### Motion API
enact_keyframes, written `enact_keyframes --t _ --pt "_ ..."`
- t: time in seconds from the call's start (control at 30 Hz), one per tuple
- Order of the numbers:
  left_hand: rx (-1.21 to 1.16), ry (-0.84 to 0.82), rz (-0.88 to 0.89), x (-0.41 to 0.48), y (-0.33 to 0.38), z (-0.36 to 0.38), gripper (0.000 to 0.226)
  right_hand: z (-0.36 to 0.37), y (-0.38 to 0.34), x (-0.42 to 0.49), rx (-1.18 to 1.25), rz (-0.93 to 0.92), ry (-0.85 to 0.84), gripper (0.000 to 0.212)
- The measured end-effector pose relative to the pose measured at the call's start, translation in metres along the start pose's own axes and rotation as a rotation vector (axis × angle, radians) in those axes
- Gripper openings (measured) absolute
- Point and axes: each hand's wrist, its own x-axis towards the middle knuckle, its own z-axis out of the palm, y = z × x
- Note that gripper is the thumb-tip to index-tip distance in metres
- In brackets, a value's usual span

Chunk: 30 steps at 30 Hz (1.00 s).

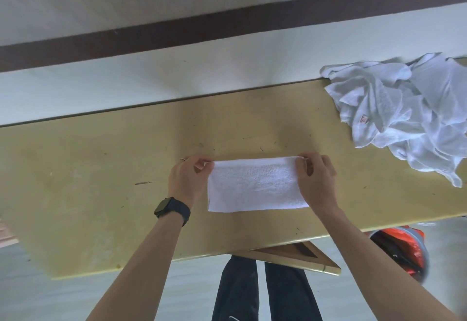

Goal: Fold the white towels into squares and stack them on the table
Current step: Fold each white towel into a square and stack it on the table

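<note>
A white towel point(255, 185), folded into a long rectangle, lies flat in the middle of the yellow table point(101, 169). My left hand point(187, 179) pinches the towel's far left corner. At the far right corner, my right hand point(317, 176) pinches the towel in the same way. A black watch sits on my left wrist. A crumpled heap of white towels point(409, 116) lies at the table's far right end.
The table's far edge runs along a pale wall with a dark stripe. Under the near edge show a wooden frame point(300, 255) and my dark trouser legs. An orange and black bag point(396, 247) sits on the floor at the right.
</note>
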Motion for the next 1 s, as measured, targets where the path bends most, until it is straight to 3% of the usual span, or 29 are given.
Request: enact_keyframes --t 0.13,0.27,0.4,0.47,0.57,0.77,0.83,1.0 --pt "0.097 0.011 0.041 -0.006 0.002 -0.001 0.017 -0.003 -0.003 -0.006 -0.031 -0.001 -0.010 0.028" --pt "0.429 0.183 0.415 -0.028 -0.004 0.022 0.041 0.000 -0.009 -0.038 -0.270 -0.180 0.066 0.037" --pt "0.553 0.058 0.669 -0.033 -0.018 0.052 0.049 0.032 -0.011 -0.075 -0.378 -0.164 -0.051 0.057" --pt "0.564 0.005 0.616 -0.030 -0.027 0.058 0.052 0.043 -0.008 -0.079 -0.387 -0.107 -0.093 0.063" --pt "0.539 -0.022 0.520 -0.033 -0.035 0.061 0.055 0.044 -0.002 -0.071 -0.429 -0.164 -0.130 0.063" --pt "0.597 0.083 0.438 -0.060 -0.024 0.054 0.045 0.033 -0.033 -0.015 -0.486 -0.299 -0.277 0.057" --pt "0.604 0.081 0.395 -0.071 -0.018 0.053 0.037 0.035 -0.053 0.008 -0.505 -0.406 -0.283 0.049" --pt "0.598 0.090 0.494 -0.090 -0.020 0.060 0.029 0.048 -0.072 0.022 -0.579 -0.672 -0.370 0.046"
